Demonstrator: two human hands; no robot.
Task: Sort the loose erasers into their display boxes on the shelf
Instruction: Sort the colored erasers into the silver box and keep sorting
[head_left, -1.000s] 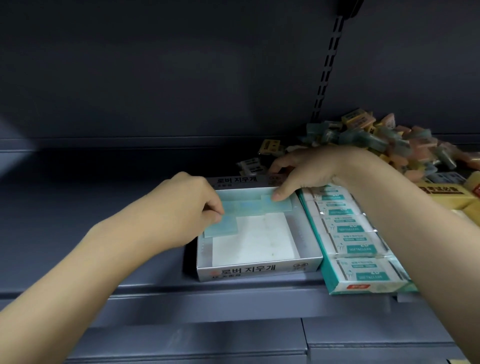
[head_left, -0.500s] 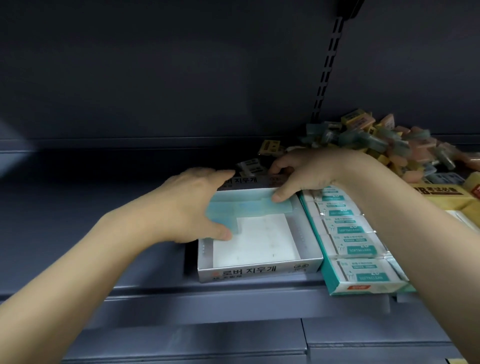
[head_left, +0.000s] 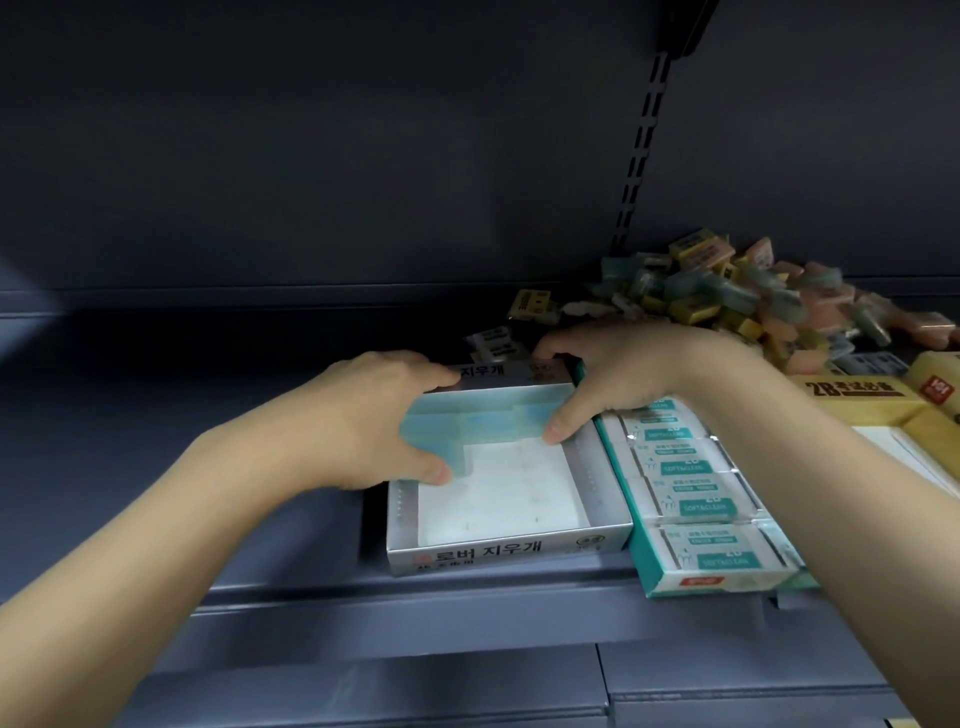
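Note:
A silver display box (head_left: 498, 552) with Korean lettering stands open on the shelf, its white floor mostly bare. Pale blue-green erasers (head_left: 483, 423) lie in a row along its back wall, with one more down the left side. My left hand (head_left: 374, 421) grips the box's back left corner, thumb on the left eraser. My right hand (head_left: 623, 374) holds the back right corner, thumb pressing the row's right end. A heap of loose erasers (head_left: 737, 296) in teal, yellow and pink lies at the back right.
A teal box (head_left: 711, 519) filled with white sleeved erasers stands right of the silver box. Yellow 2B boxes (head_left: 862, 395) stand further right. A few loose erasers (head_left: 530, 306) lie behind the silver box. The shelf's front lip (head_left: 415, 603) runs below.
My left hand let go of its pinch on the left eraser and spread over the box's back left corner. My right hand shifted slightly and clasps the back right corner.

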